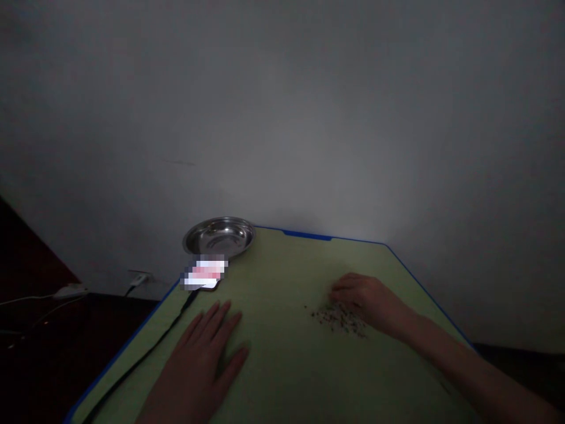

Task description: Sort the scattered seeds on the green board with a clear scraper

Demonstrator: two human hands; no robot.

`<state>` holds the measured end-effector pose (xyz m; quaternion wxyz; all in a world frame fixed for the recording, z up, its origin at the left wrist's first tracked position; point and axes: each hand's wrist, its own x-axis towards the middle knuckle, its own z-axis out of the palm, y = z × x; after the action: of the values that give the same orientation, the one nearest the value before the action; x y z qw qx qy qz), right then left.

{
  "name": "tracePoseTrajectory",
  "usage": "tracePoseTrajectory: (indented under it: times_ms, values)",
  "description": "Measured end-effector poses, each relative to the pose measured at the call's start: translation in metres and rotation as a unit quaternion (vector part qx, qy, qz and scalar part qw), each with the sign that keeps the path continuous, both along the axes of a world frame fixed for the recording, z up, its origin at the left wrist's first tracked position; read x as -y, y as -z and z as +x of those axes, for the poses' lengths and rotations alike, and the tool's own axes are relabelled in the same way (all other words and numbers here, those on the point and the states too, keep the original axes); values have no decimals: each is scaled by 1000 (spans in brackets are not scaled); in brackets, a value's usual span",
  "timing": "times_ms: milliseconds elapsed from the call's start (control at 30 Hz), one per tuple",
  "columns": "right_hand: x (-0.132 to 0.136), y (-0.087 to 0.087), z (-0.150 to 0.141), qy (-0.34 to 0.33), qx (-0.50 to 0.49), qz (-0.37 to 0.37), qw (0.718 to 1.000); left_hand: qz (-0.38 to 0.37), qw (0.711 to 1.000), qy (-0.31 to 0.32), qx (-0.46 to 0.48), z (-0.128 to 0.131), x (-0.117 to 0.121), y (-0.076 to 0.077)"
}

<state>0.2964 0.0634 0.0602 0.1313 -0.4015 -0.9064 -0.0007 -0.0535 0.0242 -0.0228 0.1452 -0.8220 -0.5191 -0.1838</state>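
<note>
My left hand lies on the yellow-green table with its fingers spread and holds nothing. On the right, my right hand is bent over the far edge of a small pile of mixed light and dark bits, which look like seeds or grains. Its fingers are curled together and point left. Their tips are dim, and whatever they may pinch is hidden. A few dark bits lie loose to the left of the pile.
A shallow steel bowl stands at the table's back left corner. In front of it lies a lit phone with a black cable running to the near left edge. A grey wall rises behind. A white power strip is on the dark floor.
</note>
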Motion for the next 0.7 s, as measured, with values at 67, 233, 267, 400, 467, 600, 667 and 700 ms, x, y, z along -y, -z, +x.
tracePoseTrajectory:
  times_ms: [67, 233, 267, 400, 467, 600, 667, 700]
  values:
    - [-4, 1, -18, -21, -2, 17, 1000, 1, 1000, 4, -1, -1, -1, 0]
    - [-10, 15, -65, -90, -28, 4, 996, 21, 1000, 18, 1, -2, -2, -3]
    - [-10, 18, -69, -103, -34, -5, 994, 21, 1000, 19, 4, -2, -2, -3]
    - [-5, 25, -55, -103, -63, -30, 992, 14, 1000, 15, 0, -2, 0, -1]
    - [-1, 24, -37, -82, -75, -44, 993, 14, 1000, 15, -3, -2, 0, -2]
    - [5, 22, 1, -61, -72, -59, 994, 17, 1000, 20, -4, 1, 1, -8]
    - [6, 23, 16, -48, -67, -56, 995, 20, 1000, 19, -8, 2, 1, -10]
    - [7, 25, 23, -40, -65, -50, 996, 21, 1000, 20, -9, 3, 1, -11]
